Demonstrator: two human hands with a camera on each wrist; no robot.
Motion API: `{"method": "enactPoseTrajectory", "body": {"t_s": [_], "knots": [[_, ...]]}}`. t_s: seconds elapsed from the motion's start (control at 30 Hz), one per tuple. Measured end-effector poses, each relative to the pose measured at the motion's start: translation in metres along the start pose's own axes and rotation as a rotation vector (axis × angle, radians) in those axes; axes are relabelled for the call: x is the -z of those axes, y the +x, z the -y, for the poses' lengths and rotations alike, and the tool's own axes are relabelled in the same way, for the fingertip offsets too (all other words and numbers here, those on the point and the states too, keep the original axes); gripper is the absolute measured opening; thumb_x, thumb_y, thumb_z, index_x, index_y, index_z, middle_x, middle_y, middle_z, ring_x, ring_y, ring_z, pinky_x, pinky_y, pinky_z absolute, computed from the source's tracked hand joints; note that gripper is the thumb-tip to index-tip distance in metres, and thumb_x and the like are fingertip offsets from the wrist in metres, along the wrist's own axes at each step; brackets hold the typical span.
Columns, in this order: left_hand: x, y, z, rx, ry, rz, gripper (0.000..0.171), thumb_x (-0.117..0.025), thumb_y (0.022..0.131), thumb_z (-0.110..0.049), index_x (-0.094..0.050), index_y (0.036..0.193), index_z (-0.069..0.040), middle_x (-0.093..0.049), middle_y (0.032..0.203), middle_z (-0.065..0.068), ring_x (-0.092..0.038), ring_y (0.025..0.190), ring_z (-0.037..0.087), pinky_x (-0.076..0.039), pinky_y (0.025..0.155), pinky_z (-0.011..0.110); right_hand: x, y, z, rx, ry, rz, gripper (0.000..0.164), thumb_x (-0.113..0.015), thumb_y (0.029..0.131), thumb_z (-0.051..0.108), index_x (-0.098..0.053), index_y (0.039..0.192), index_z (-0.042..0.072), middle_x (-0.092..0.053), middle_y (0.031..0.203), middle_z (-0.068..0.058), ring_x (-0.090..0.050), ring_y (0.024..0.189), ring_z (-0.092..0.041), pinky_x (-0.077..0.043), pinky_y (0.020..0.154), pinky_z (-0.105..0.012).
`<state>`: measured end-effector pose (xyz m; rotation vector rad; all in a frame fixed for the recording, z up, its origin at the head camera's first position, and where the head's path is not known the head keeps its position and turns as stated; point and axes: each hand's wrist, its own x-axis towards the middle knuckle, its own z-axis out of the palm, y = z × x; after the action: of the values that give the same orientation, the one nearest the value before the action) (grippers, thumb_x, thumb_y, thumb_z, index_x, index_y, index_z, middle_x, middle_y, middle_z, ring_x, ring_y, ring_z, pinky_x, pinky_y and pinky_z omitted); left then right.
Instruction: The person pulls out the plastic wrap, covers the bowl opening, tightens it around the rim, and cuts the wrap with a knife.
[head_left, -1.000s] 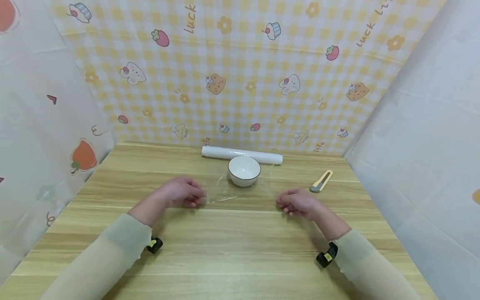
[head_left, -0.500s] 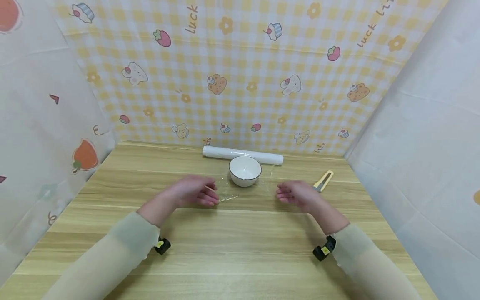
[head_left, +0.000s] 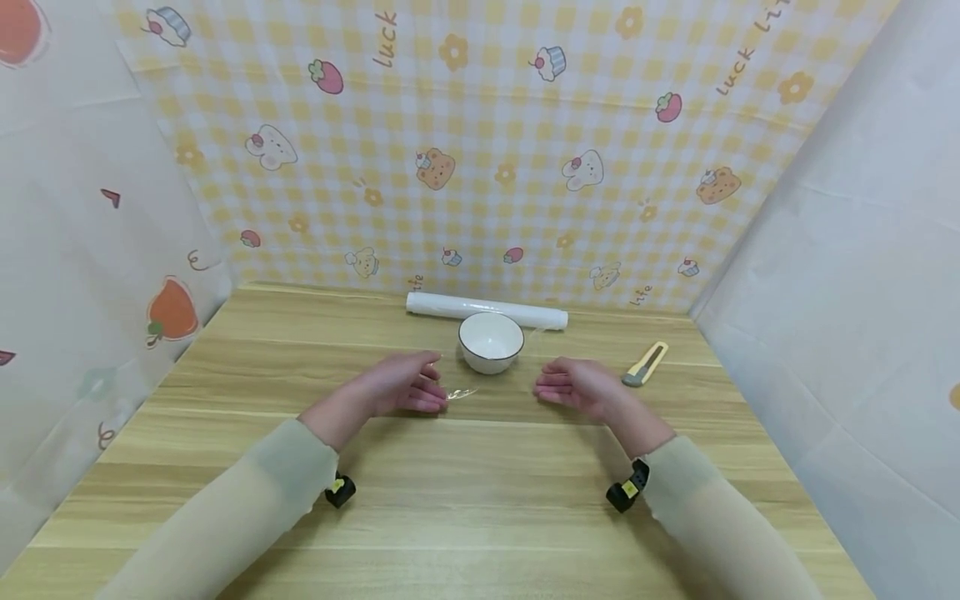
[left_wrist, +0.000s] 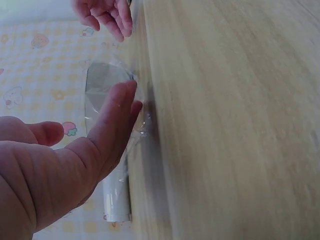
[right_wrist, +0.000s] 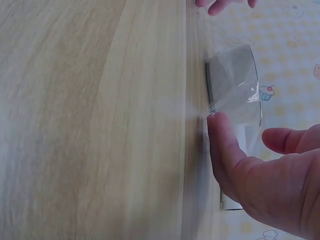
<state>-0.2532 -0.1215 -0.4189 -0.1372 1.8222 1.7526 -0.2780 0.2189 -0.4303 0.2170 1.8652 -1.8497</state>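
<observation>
A white bowl (head_left: pixel 491 340) with a dark rim stands on the wooden table, apparently with clear cling film (head_left: pixel 461 393) draped over it. Shiny creases of the film (right_wrist: pixel 235 90) show against the bowl in the right wrist view. On the bowl's left, my left hand (head_left: pixel 405 385) has its fingers extended and touching the film's edge. My right hand (head_left: pixel 579 388) is on the other side, fingers also extended. Its fingertips touch the film in the right wrist view. Neither thumb meets the fingers. How firmly each hand presses is hard to tell.
Behind the bowl lies a white roll (head_left: pixel 517 314) of cling film, close to the patterned cloth backdrop (head_left: pixel 480 150). A yellow and grey utility knife (head_left: pixel 645 365) rests to the right of my right hand. Pale cloth walls (head_left: pixel 847 250) flank the table.
Both hands have let go of the film's front corners and straightened their fingers. They have moved inward toward the bowl, and the film's spread sides have drawn in with them.
</observation>
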Motion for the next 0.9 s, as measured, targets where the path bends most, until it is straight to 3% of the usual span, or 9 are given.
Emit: {"method": "enactPoseTrajectory", "body": {"t_s": [0.2, 0.33, 0.57, 0.9], "knots": [[-0.001, 0.005, -0.001, -0.003, -0.009, -0.031, 0.065, -0.046, 0.118, -0.037, -0.039, 0.156, 0.015, -0.065, 0.139, 0.036, -0.076, 0.119, 0.038, -0.066, 0.097, 0.037, -0.003, 0.004, 0.002, 0.015, -0.004, -0.014, 0.051, -0.04, 0.117, 0.015, -0.038, 0.156, -0.018, -0.049, 0.157, -0.04, -0.071, 0.128, -0.032, -0.061, 0.109, -0.034], [-0.003, 0.009, -0.002, -0.022, -0.026, -0.047, 0.068, -0.047, 0.117, -0.036, -0.032, 0.159, 0.015, -0.059, 0.145, 0.036, -0.069, 0.129, 0.041, -0.063, 0.106, 0.039, -0.004, 0.005, 0.004, 0.018, -0.001, -0.034, 0.052, -0.04, 0.116, 0.015, -0.038, 0.157, -0.018, -0.049, 0.158, -0.039, -0.069, 0.13, -0.034, -0.06, 0.11, -0.034], [-0.003, 0.015, -0.004, -0.098, -0.054, -0.046, 0.078, -0.047, 0.117, -0.039, -0.018, 0.168, 0.013, -0.038, 0.165, 0.038, -0.049, 0.151, 0.047, -0.046, 0.127, 0.047, -0.007, 0.008, 0.007, 0.016, 0.004, -0.062, 0.054, -0.038, 0.117, 0.015, -0.035, 0.16, -0.018, -0.046, 0.162, -0.038, -0.056, 0.149, -0.042, -0.049, 0.124, -0.042], [-0.008, 0.029, -0.007, -0.138, -0.18, -0.039, 0.085, -0.044, 0.117, -0.042, -0.003, 0.171, 0.009, -0.021, 0.173, 0.041, -0.031, 0.163, 0.05, -0.031, 0.135, 0.05, -0.013, 0.017, 0.01, 0.032, 0.06, -0.101, 0.056, -0.04, 0.117, 0.015, -0.032, 0.162, -0.016, -0.042, 0.166, -0.036, -0.046, 0.157, -0.045, -0.042, 0.13, -0.045]]}}
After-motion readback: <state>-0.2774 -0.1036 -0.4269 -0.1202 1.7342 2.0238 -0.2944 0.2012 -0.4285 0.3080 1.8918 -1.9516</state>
